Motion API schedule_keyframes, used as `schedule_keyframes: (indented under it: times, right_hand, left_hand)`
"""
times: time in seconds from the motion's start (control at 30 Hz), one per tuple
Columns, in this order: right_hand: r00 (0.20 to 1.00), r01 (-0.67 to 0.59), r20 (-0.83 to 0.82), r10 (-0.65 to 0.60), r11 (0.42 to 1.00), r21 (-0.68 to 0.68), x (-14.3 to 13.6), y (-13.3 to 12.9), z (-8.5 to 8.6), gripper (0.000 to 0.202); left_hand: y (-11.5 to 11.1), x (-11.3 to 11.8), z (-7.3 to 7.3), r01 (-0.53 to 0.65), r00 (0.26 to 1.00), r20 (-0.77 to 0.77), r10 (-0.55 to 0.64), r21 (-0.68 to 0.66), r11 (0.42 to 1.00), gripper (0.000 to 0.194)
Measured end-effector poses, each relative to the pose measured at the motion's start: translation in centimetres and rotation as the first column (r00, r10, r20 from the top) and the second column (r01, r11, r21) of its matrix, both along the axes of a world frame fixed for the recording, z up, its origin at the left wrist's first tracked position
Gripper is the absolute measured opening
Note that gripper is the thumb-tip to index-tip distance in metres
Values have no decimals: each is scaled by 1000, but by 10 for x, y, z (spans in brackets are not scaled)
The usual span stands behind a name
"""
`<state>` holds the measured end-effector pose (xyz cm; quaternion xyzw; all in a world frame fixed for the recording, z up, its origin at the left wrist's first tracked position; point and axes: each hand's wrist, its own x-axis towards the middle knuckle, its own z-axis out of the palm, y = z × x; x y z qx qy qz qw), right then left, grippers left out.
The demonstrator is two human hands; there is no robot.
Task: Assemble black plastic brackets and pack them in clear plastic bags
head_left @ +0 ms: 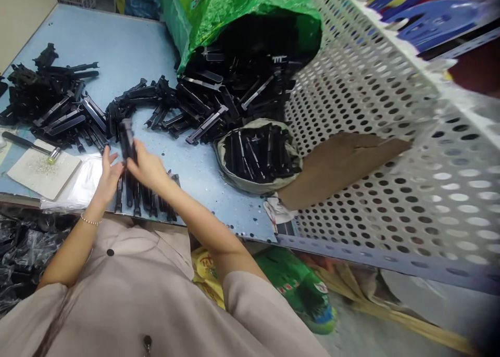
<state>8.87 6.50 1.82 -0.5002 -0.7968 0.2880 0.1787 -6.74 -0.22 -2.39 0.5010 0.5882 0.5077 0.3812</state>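
Over the blue table (pixel 105 39), a green sack (pixel 250 5) at the far right corner spills black parts (pixel 209 124). The slim black piece (pixel 126 138), raised over the table near its front edge, looks light, stiff and perhaps slippery, best taken around mid-length. It lies in the right hand (pixel 148 164), whose grip pinches it between thumb and fingers; the left hand (pixel 106 176) waits just beside, fingers loosely spread, contact unclear.

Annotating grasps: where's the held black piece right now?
In the head view, the held black piece is left of centre, in the right hand, beside the left hand and just beyond the row of black pieces.
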Motion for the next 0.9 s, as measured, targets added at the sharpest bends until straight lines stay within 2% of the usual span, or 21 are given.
schedule_keyframes:
  times: [0.03,0.07,0.1,0.2,0.27,0.33,0.43,0.47,0.5,0.53,0.6,0.67,0.73,0.77,0.83,0.9]
  right_hand:
    - [989,-117,-89,116,993,-9,7,-16,5,61]
    - [967,-181,-183,175,983,-15,15,-29,10,54]
    - [947,-188,-270,177,982,-16,23,-37,13,47]
    - [918,-16,-395,6,1000,-20,42,-38,19,39]
    - [907,23,-419,-38,999,-41,44,-30,18,37]
    - [856,-59,-517,-33,985,-161,39,-24,14,40]
    - [727,-276,-682,-78,877,-394,28,-22,7,49]
    - [723,-321,-688,-64,851,-415,26,-22,6,51]
    - [749,-324,-662,-20,861,-392,27,-23,7,52]
    - [798,-291,-601,45,901,-320,29,-23,9,53]
    - [902,-221,-390,182,974,-55,37,-22,15,53]
    - [945,-256,-152,288,945,202,46,-19,22,55]
    - [933,-340,-10,360,887,312,50,-15,24,58]
    - [928,-353,4,371,879,321,50,-14,24,60]
    - [945,-282,-92,315,923,263,45,-12,19,63]
    - [947,-190,-247,205,978,82,37,-14,13,66]
  left_hand:
    - [2,2,7,16,991,129,-16,2,1000,75]
    - [2,5,14,40,975,220,-35,-17,999,77]
    - [0,8,22,73,958,281,-56,-49,996,79]
    - [-14,17,43,199,913,384,-136,-130,971,82]
    - [-25,23,51,247,891,419,-174,-127,961,81]
    - [-32,27,53,255,893,407,-190,-110,961,80]
    - [-36,27,54,242,911,368,-188,-107,964,86]
    - [-35,25,55,248,906,381,-187,-118,962,87]
    - [-35,22,57,264,891,414,-188,-136,955,86]
    - [-34,18,59,290,867,461,-190,-155,944,84]
    - [-32,11,66,362,800,567,-196,-196,911,75]
    - [-31,8,73,462,723,661,-201,-247,852,67]
    - [-33,10,78,533,669,718,-192,-283,797,62]
    - [-35,13,79,532,667,722,-184,-288,796,61]
    - [-37,22,79,448,719,674,-168,-265,854,65]
    - [-38,29,74,328,793,594,-137,-227,917,70]
